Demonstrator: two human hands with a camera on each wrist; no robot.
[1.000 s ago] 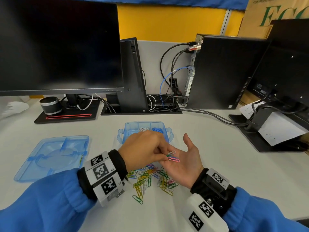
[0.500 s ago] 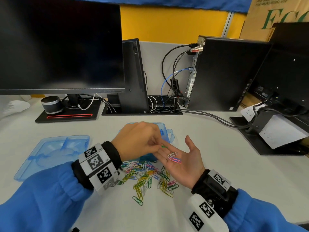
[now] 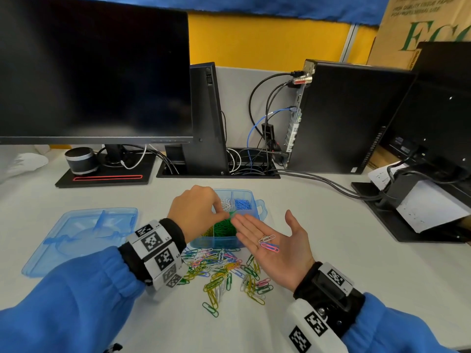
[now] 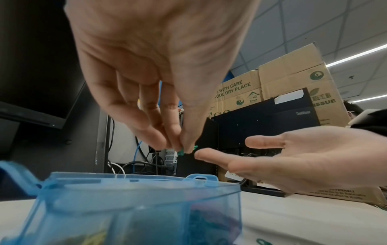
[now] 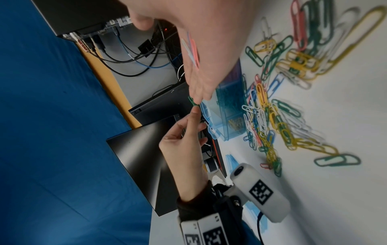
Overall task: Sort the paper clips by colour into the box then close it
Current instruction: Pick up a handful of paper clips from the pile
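My left hand (image 3: 197,211) hovers over the blue compartment box (image 3: 251,197) and pinches a green paper clip (image 4: 184,150) between thumb and fingertips, above the green compartment (image 3: 224,226). My right hand (image 3: 274,247) lies palm up just right of the box, fingers straight, with a white clip (image 3: 266,238) and a pink clip (image 3: 270,247) resting on the palm. White clips (image 3: 225,203) and blue clips (image 3: 242,203) fill the far compartments. A mixed pile of coloured clips (image 3: 224,270) lies on the desk in front of the box.
The box's blue lid (image 3: 81,238) lies flat to the left. A large monitor (image 3: 94,70), a slim computer (image 3: 207,118), a tower (image 3: 349,118) with cables (image 3: 331,184), and a printer (image 3: 420,202) ring the back and right of the desk.
My left hand took a green clip from the right palm and carried it away over the box. The right palm stayed open and drifted slightly right.
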